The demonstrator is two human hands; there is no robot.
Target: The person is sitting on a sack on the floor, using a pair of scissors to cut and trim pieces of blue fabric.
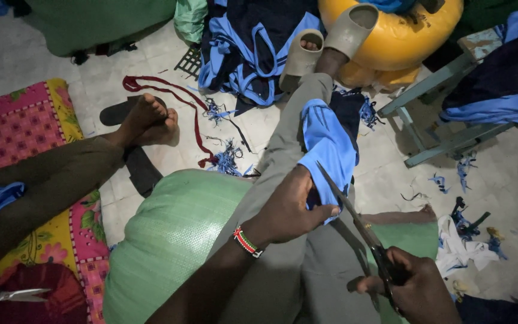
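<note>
Blue cloth is laid over the knee of a leg in grey trousers, in the middle of the picture. Its near edge is pinched by the left hand, with the fingers closed tight on the cloth. A beaded band is worn on that wrist.

Scissors are held in the right hand, low on the right side. The fingers are curled shut round the handles. The blades are long and thin, and they are pointed up and to the left, toward the cloth. The tip is seen right at the cloth's near edge, just beside the left hand's fingers. The blades look almost closed, but it cannot be told for sure.

So the cloth lies up and to the left of the right hand, along the line of the blades. The left hand is the nearer 1 to the cloth, since the cloth is already held by it. The cloth runs long along the leg, away from the body, toward a foot in a tan sandal.

A green sack is seen under the leg. Another person's bare foot is rested on the floor to the left. A 2nd pair of scissors is lying on a bright mat. Blue scraps are scattered on the tiles.
</note>
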